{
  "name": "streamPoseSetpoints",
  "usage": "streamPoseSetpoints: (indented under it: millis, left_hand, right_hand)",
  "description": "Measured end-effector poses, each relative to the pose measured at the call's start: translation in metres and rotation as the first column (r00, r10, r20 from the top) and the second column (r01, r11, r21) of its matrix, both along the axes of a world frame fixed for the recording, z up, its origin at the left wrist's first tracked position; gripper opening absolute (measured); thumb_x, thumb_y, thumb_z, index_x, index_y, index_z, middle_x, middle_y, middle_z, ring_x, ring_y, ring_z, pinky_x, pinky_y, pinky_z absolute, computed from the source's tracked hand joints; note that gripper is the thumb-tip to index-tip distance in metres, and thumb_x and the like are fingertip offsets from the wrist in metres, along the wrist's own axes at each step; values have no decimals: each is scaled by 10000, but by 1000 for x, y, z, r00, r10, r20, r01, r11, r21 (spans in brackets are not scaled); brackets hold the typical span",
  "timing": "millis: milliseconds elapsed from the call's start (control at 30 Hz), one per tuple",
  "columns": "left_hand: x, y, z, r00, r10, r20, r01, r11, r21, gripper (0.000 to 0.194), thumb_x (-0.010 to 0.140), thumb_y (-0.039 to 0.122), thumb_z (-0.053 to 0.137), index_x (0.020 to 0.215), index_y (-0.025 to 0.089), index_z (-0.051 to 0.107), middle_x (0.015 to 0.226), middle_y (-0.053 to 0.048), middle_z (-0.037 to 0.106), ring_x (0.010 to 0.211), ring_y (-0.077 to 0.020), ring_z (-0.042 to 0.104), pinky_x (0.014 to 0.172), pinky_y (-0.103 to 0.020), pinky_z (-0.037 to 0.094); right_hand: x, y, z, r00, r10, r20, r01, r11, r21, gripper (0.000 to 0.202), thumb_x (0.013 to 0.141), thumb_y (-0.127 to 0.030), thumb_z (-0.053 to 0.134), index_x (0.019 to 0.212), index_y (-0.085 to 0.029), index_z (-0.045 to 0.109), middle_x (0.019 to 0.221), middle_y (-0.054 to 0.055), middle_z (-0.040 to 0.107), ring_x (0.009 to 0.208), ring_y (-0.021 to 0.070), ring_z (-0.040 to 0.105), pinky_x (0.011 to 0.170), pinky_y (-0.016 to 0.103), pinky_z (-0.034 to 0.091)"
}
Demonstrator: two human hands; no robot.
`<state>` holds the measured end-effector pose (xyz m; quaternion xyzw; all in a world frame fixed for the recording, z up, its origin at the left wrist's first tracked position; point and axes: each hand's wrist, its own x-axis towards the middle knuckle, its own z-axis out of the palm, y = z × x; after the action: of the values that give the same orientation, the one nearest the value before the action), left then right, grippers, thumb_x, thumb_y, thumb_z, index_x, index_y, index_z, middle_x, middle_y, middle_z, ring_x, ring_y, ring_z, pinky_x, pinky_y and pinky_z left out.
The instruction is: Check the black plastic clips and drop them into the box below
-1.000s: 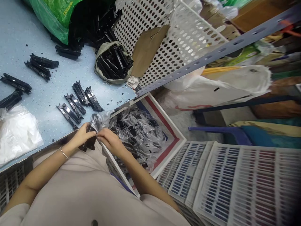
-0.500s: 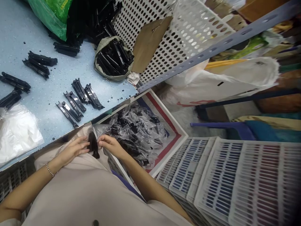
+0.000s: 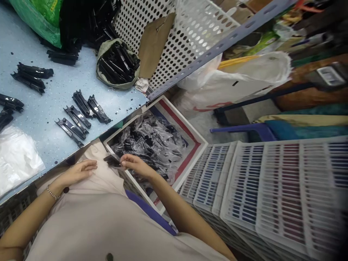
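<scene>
My right hand pinches the edge of a clear bag with black plastic parts in it, beside the near rim of a white crate. Bagged black parts are heaped inside that crate. My left hand rests over my lap with its fingers stretched out and nothing in them, apart from the bag. On the blue speckled table lie small sets of glossy black plastic parts. A stack of clear plastic bags lies at the table's left front.
An open sack full of black parts stands at the table's back, next to a green bag. Behind them is a white perforated basket with cardboard. White slatted crates stand to the right, near a white plastic sack.
My left hand has let go of the bag and drawn back left. My right hand has moved the bag slightly right and tipped it from upright to nearly flat. The view has shifted right.
</scene>
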<state>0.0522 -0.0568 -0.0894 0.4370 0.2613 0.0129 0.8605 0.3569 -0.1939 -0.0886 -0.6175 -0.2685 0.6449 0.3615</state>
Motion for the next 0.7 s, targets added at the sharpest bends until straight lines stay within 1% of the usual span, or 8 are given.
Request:
streamPoseSetpoints:
  millis: [67, 167, 300, 400, 467, 567, 633, 700]
  left_hand:
    - [3, 2, -1, 1000, 14, -24, -14, 1000, 2, 570, 819, 330, 766, 1352, 221, 597, 1534, -164, 474, 1417, -336, 462, 1184, -522, 337]
    - [4, 5, -4, 999, 19, -46, -19, 1000, 5, 576, 833, 337, 752, 1370, 220, 580, 1531, -158, 480, 1414, -329, 466, 1171, -513, 357]
    - [0, 5, -7, 996, 47, -76, -48, 999, -6, 578, 834, 345, 751, 1365, 196, 578, 1482, -161, 531, 1404, -323, 477, 1160, -497, 375]
    - [-3, 3, -10, 993, 91, -76, -93, 995, -28, 562, 837, 353, 749, 1351, 192, 589, 1471, -161, 541, 1398, -328, 481, 1144, -491, 394]
    - [-5, 1, -10, 990, 119, -73, -122, 991, -46, 559, 833, 355, 754, 1343, 189, 598, 1467, -163, 543, 1394, -340, 483, 1137, -498, 399]
    - [-6, 0, -9, 984, 164, -76, -170, 982, -83, 576, 810, 366, 773, 1328, 171, 615, 1457, -180, 547, 1386, -369, 484, 1136, -525, 391]
    - [-6, 1, -9, 977, 198, -84, -205, 974, -98, 585, 795, 373, 785, 1318, 164, 625, 1448, -187, 551, 1380, -382, 486, 1136, -541, 385]
    - [-6, 2, -10, 969, 231, -92, -240, 966, -97, 582, 787, 375, 793, 1307, 169, 633, 1454, -182, 546, 1378, -382, 487, 1138, -539, 383]
  right_hand:
    - [21, -2, -7, 995, -90, 44, 90, 996, -1, 392, 707, -470, 827, 875, -166, 646, 721, -31, 612, 657, 104, 577, 664, 254, 497]
    - [43, -5, -23, 982, -189, 22, 190, 980, -63, 411, 664, -441, 860, 874, -163, 642, 709, -34, 615, 645, 97, 587, 652, 242, 509]
    - [53, -4, -60, 930, -366, 29, 366, 918, -153, 423, 609, -361, 897, 858, -152, 626, 667, -22, 622, 619, 103, 607, 640, 239, 539]
    - [54, -3, -89, 884, -459, 87, 467, 871, -152, 344, 680, -310, 850, 845, -176, 579, 626, -38, 590, 585, 92, 594, 605, 217, 540]
    - [56, -6, -103, 859, -495, 128, 511, 846, -153, 291, 728, -279, 808, 829, -189, 550, 598, -45, 564, 559, 93, 582, 578, 215, 538]
    - [60, -12, -117, 843, -505, 185, 533, 831, -159, 221, 778, -249, 748, 830, -192, 541, 582, -39, 552, 550, 104, 587, 571, 224, 544]
    - [62, -13, -125, 842, -490, 224, 527, 836, -153, 164, 809, -245, 703, 854, -189, 556, 621, -19, 586, 597, 116, 621, 619, 240, 564]
    - [64, -10, -134, 845, -460, 272, 508, 850, -140, 114, 846, -259, 651, 905, -186, 587, 728, 20, 656, 695, 137, 669, 701, 270, 586]
